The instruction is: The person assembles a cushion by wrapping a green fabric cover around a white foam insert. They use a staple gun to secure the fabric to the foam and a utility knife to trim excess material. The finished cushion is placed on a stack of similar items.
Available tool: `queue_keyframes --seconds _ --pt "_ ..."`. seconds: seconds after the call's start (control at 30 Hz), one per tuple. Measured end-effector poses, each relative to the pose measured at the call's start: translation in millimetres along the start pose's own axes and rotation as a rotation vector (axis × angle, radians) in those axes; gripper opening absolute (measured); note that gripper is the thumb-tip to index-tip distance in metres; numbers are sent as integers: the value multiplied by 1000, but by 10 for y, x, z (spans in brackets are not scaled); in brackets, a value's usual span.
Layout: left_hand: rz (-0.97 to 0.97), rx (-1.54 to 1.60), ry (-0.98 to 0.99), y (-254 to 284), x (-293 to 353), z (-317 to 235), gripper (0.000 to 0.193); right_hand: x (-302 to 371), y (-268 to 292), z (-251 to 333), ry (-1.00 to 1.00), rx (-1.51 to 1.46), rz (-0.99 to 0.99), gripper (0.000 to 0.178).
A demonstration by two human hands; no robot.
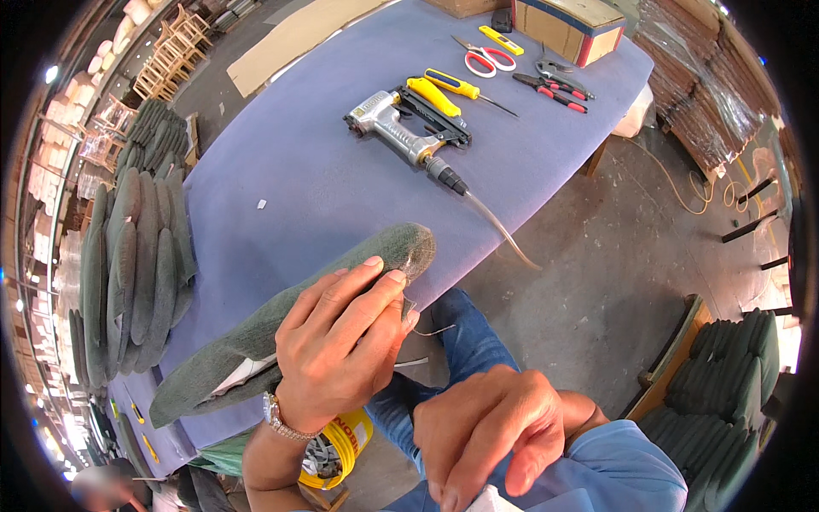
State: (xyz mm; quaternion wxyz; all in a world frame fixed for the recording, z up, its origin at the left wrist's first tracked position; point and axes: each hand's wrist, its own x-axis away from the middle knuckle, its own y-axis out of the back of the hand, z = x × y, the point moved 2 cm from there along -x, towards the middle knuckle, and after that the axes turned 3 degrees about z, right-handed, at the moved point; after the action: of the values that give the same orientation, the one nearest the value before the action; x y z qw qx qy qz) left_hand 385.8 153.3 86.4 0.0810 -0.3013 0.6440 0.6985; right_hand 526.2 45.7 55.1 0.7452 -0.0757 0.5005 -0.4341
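Note:
A dark green fabric-covered cushion [281, 311] lies slantwise across the near edge of the blue-covered table. White material shows through an open gap along its near side. My left hand [341, 333] grips the cushion near its rounded right end, with the fingers over the top and a watch on the wrist. Thin pale strands hang below that end. My right hand [490, 431] is raised apart from the cushion, near the lower edge, with its fingers curled together. Whatever may be in them is hidden. Just beneath is a small white piece [493, 501], cut off by the frame.
On the table [281, 162] lie a staple gun [401, 124] with an air hose, a yellow-handled screwdriver [452, 83], scissors [489, 61] and pliers [554, 92]. Cushion stacks [141, 264] stand left and lower right. A yellow bucket [350, 444] sits below. Another person is at lower left.

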Motion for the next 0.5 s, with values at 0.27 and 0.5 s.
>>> queue_keyframes --seconds 0.27,0.5 --pt "-16 -38 -45 1 58 -86 18 -60 -25 88 151 91 53 23" --pt "-32 -125 -25 -69 94 -16 14 -95 -272 199 280 164 -46 25"
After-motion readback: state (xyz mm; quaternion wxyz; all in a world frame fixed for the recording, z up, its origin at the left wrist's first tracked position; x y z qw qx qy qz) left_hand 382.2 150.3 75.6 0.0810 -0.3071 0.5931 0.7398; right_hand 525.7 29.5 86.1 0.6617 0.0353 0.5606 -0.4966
